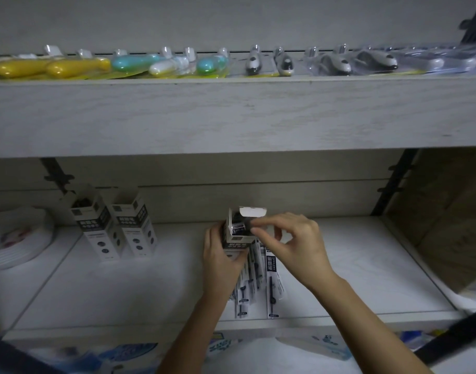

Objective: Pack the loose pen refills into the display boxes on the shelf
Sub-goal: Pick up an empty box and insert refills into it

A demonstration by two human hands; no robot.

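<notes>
On the lower shelf (123, 298), my left hand (222, 261) grips an upright black-and-white display box (238, 233) whose top flap stands open, with dark refill ends showing inside. My right hand (290, 238) hovers at the box mouth, thumb and forefinger pinched together at the opening; what they pinch is too small to tell. Loose pen refills (272, 282) in flat white-and-black packets lie on the shelf just below both hands. Two more display boxes (115, 228) stand upright at the left, tops open.
A stack of white plates (18, 238) sits at the far left of the shelf. The upper shelf (231, 112) overhangs, carrying blister-packed yellow, teal and grey items (177, 63). A brown cardboard wall (447, 211) closes the right side.
</notes>
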